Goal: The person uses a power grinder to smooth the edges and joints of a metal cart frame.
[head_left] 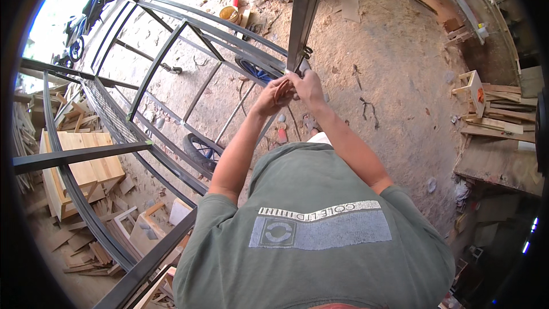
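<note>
Both my hands are together at the lower visible end of a dark metal post (303, 11) belonging to a large frame. My left hand (273, 96) has its fingers curled inward, with the palm side partly showing; whatever they hold, if anything, I cannot make out. Beside it, my right hand (309, 88) is closed, its thumb side against the left fingers. A small grey piece (305, 66) shows at the right fingertips, next to the post; its kind is unclear. Curved bars of the metal frame (166, 60) spread out to the left of my hands.
Two wheels with dark tyres, one blue-rimmed (255, 71) and one lower left (198, 151), sit by the frame. A pale wooden cabinet (86, 163) and scrap wood lie left. Planks (503, 109) are stacked right. A yellow bucket (229, 14) stands on the dusty floor.
</note>
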`<state>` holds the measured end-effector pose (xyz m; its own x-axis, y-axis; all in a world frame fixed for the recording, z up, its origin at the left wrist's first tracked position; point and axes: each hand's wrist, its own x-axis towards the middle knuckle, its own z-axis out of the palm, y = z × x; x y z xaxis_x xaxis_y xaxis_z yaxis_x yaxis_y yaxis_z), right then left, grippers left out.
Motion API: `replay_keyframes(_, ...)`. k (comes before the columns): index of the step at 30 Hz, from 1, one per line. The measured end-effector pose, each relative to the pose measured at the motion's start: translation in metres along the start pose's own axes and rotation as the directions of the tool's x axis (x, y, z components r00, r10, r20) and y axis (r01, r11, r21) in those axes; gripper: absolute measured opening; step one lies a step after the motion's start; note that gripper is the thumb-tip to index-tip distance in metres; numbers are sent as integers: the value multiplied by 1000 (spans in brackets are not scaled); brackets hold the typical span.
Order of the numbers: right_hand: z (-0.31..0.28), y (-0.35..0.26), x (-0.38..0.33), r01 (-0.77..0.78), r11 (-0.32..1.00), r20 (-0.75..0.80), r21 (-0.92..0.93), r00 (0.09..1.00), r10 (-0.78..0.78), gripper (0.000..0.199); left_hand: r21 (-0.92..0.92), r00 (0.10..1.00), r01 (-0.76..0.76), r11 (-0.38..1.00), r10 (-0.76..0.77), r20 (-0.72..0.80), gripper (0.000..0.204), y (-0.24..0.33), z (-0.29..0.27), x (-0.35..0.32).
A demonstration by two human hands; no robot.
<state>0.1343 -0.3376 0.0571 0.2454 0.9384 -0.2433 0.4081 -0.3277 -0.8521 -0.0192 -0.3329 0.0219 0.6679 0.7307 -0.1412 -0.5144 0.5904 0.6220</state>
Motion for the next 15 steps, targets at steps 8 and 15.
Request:
replay_keyframes(8, -15, -13, -5, 236, 962, -134, -141, 958, -254, 40, -155, 998, -60, 986, 60, -4, 22, -26, 26, 2)
replay_keyframes(15, 12, -14, -8, 275, 937, -197, 215, 952, -234, 44, -110, 1000, 3, 994, -2, 6, 25, 11, 25, -17)
